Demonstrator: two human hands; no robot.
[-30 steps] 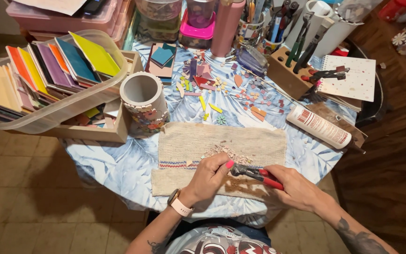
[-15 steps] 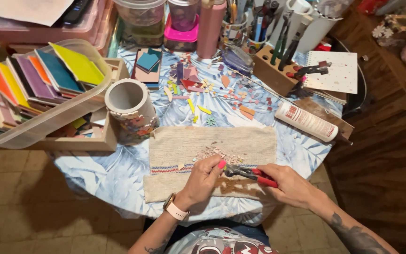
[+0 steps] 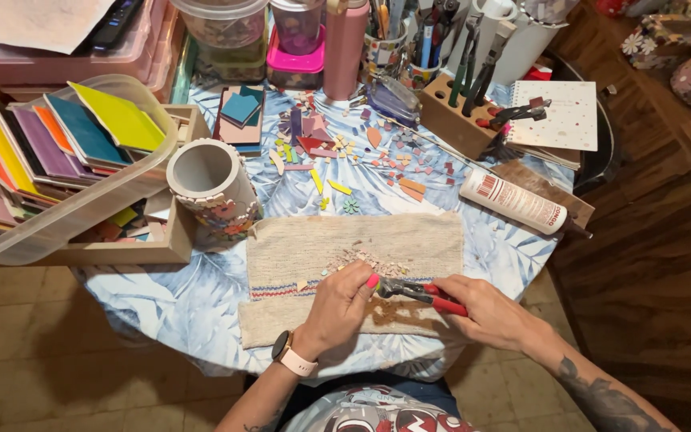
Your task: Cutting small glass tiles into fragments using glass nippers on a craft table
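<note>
Round table (image 3: 201, 312): clear tub (image 3: 81, 212) holds coloured tiles (image 3: 65, 144); hands (image 3: 345, 308) grip nippers (image 3: 421, 292).

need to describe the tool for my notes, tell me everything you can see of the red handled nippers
The nippers are a small hand tool with red grips and a dark metal head, lying nearly level above the beige woven cloth. The right hand wraps the red handles; the left hand pinches at the head, its fingers hiding whatever sits in the jaws. Pale chips lie on the cloth just beyond. Whether the jaws are closed cannot be told.
</note>
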